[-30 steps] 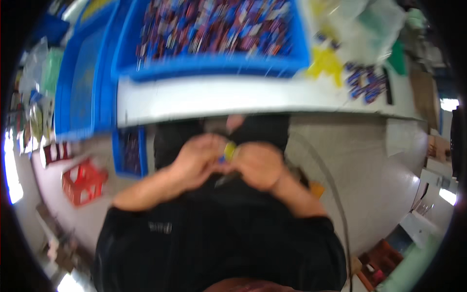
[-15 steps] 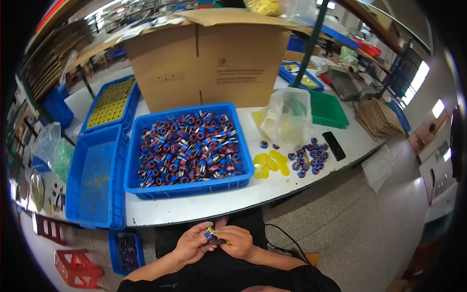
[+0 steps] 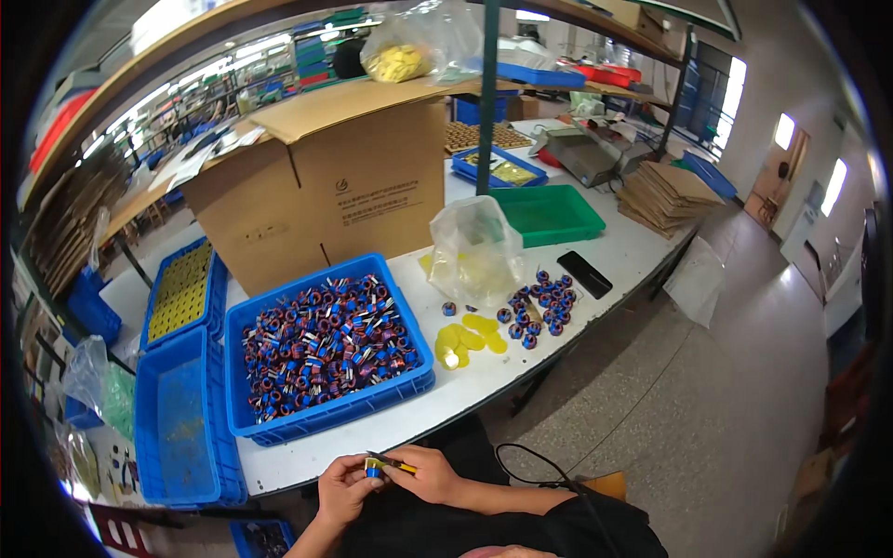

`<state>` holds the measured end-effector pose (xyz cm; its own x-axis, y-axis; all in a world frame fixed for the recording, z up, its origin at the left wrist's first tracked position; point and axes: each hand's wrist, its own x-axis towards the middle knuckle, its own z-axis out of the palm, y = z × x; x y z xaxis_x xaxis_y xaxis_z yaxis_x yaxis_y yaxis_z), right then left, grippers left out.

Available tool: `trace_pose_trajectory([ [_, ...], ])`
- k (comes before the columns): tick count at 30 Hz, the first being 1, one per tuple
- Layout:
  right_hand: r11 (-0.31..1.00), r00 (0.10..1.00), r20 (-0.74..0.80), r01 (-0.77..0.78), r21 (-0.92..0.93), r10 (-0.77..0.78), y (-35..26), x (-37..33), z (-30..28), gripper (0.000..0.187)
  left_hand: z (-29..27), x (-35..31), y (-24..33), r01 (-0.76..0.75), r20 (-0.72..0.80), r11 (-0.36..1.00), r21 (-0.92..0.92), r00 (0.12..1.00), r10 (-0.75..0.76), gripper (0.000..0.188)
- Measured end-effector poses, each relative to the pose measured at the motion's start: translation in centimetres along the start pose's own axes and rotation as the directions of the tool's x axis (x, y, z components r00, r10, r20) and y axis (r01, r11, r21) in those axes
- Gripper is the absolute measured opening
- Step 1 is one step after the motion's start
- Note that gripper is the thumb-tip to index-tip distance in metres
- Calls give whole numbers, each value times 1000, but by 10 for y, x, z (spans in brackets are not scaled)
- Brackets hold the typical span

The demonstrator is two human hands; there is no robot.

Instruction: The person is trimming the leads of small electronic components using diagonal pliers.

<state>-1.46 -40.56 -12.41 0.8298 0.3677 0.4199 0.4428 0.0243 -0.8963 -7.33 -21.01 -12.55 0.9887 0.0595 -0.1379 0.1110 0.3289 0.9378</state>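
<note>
Low in front of me, past the table's front edge, my left hand (image 3: 342,490) pinches a small blue-wrapped coil (image 3: 373,471) with a bit of yellow at its top. My right hand (image 3: 433,475) is closed round a slim tool with a yellow-and-black handle (image 3: 402,466); its dark pointed tip touches the top of the coil or lies just over it. I cannot make out the tool's exact kind. A blue crate (image 3: 330,413) heaped with similar blue and copper-red coils stands on the table beyond my hands.
Yellow discs (image 3: 458,342) and a cluster of coils (image 3: 540,307) lie right of the crate, near a clear plastic bag (image 3: 476,249) and black phone (image 3: 585,274). Behind stand a cardboard box (image 3: 326,186) and green tray (image 3: 546,216). Another blue crate (image 3: 181,409) is at left.
My view has swung to the right, so the table's things appear further left and tilted. Both hands stay together at the coil; the tool's yellow handle shows more and its tip is at the coil's top.
</note>
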Motion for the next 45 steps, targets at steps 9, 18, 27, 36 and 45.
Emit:
trace_pose_trajectory([
  [9, 987, 989, 27, -148, 70, 146, 24, 5, -5, 16, -2, 18, -3, 7, -102, 977, 212, 995, 15, 49],
  [18, 991, 998, -30, -47, 127, 51, 28, 10, -15, 17, 12, 28, -10, -33, -44, 978, 208, 998, 44, 50],
  [27, 922, 926, 93, -374, 101, 365, 16, 56, -25, 13, 31, 53, 12, -80, -224, 979, 190, 967, 123, 58],
  [36, 948, 945, 165, -301, 104, 282, 29, 91, -16, 12, 11, 72, 33, -99, -120, 966, 240, 984, 130, 54],
  [45, 970, 950, 233, -233, 75, 210, 35, 104, -7, 15, 10, 63, 42, 27, -218, 999, 20, 976, -22, 54],
])
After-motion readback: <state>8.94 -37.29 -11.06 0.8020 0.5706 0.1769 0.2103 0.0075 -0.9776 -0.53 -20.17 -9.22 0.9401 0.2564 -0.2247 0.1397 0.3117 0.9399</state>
